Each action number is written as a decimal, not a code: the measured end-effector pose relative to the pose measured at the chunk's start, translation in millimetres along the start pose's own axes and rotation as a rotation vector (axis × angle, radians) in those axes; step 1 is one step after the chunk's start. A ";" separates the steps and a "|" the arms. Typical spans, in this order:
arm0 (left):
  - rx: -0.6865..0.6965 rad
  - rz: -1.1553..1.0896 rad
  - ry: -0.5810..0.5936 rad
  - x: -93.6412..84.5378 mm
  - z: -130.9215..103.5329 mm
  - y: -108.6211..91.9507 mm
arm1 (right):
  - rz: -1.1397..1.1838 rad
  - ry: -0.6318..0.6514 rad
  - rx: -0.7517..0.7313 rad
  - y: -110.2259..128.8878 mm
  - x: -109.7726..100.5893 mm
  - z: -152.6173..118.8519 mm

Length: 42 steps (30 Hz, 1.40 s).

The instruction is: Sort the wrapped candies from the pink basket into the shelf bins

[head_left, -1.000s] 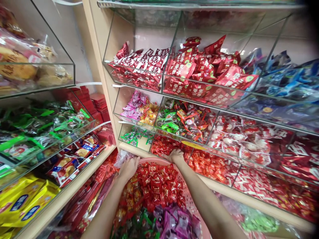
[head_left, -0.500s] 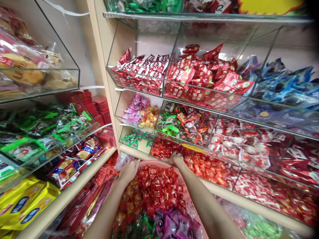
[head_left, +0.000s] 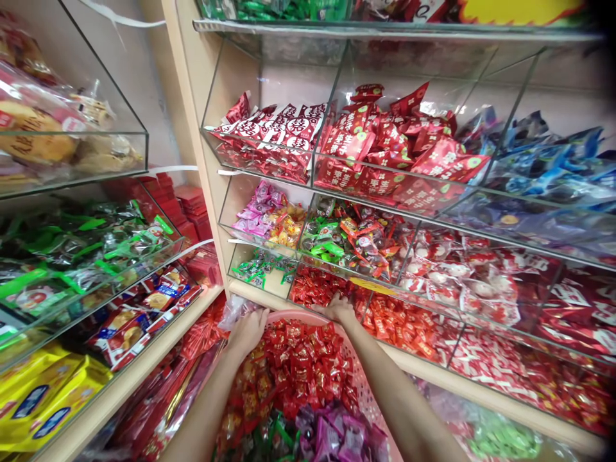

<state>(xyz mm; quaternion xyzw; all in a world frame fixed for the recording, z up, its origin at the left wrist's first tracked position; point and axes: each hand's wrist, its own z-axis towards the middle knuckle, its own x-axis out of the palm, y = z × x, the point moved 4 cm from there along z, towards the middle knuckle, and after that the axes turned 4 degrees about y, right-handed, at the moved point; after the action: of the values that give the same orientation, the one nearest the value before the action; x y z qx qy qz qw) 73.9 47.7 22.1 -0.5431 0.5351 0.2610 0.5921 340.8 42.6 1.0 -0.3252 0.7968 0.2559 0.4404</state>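
A pink plastic basket [head_left: 364, 378] stands below the lowest shelf, filled with red-wrapped candies [head_left: 308, 362], purple-wrapped candies [head_left: 332, 431] and some green and brown packets. My left hand [head_left: 246, 330] is closed on the basket's far left rim, its fingertips partly hidden. My right hand [head_left: 341, 310] lies at the front edge of a clear bin holding small red candies [head_left: 312, 287], just above the basket's far rim. Its thumb points left, apart from the fingers, which reach over the bin's edge. I see no candy held in it.
Clear divided bins with red packets [head_left: 346, 141], blue packets [head_left: 553, 160] and white-and-red candies [head_left: 447, 273] rise in front. A side shelf on the left carries green packets [head_left: 72, 237] and yellow packs [head_left: 52, 398]. A wooden post [head_left: 195, 154] stands between the shelves.
The view has shifted very slightly. My left hand and the basket stay in place, and my right hand has barely moved at the bin's edge.
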 end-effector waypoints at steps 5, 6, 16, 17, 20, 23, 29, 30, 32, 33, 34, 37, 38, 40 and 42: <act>0.008 0.002 0.004 1.7 1.7 1.8 | 0.066 -0.051 -0.025 -4.8 -3.5 -5.4; 0.008 0.004 0.002 2.0 2.0 2.2 | 0.077 -0.059 -0.039 -6.3 -5.2 -5.5; -0.011 -0.007 -0.002 2.6 2.0 3.0 | 0.424 -0.227 -0.138 -19.9 -39.5 8.4; -0.014 -0.010 -0.003 2.5 1.9 3.0 | 0.487 -0.236 -0.132 -19.9 -41.0 10.0; -0.010 -0.022 -0.009 2.7 2.0 2.9 | 0.715 -0.229 -0.126 -16.9 -42.4 11.8; -0.009 -0.027 -0.013 3.0 2.6 3.5 | 0.989 -0.155 -0.170 -11.1 -42.7 6.2; -0.008 -0.003 -0.009 1.7 2.3 2.8 | 1.571 0.334 -0.363 -8.3 -29.4 -42.2; -0.013 -0.002 -0.006 1.4 2.1 2.6 | 1.749 0.550 -0.391 -7.2 -22.4 -56.5; -0.017 -0.004 -0.002 1.0 1.5 2.0 | 1.945 0.760 -0.406 -11.3 -10.2 -84.2; -0.016 -0.005 0.000 0.8 1.3 1.7 | 1.987 0.790 -0.406 -15.1 -4.1 -96.8; -0.013 -0.004 0.001 0.8 1.3 1.3 | 2.003 0.806 -0.397 -19.3 2.4 -108.5; -0.003 0.001 0.004 0.9 1.7 0.7 | 1.960 0.762 -0.353 -33.9 21.2 -135.9; 0.000 0.002 0.006 1.2 2.1 0.7 | 1.931 0.713 -0.343 -39.6 26.4 -141.9; 0.004 0.006 0.007 1.6 2.9 1.0 | 1.870 0.617 -0.326 -51.0 35.8 -150.1; 0.010 0.014 0.005 2.0 3.5 1.2 | 1.824 0.572 -0.306 -61.1 43.8 -154.7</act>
<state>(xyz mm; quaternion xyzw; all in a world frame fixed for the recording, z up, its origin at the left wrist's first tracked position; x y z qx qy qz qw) 74.6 50.7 19.2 -0.5373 0.5414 0.2611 0.5917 285.9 -117.8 30.0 0.3144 0.7779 0.5116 -0.1851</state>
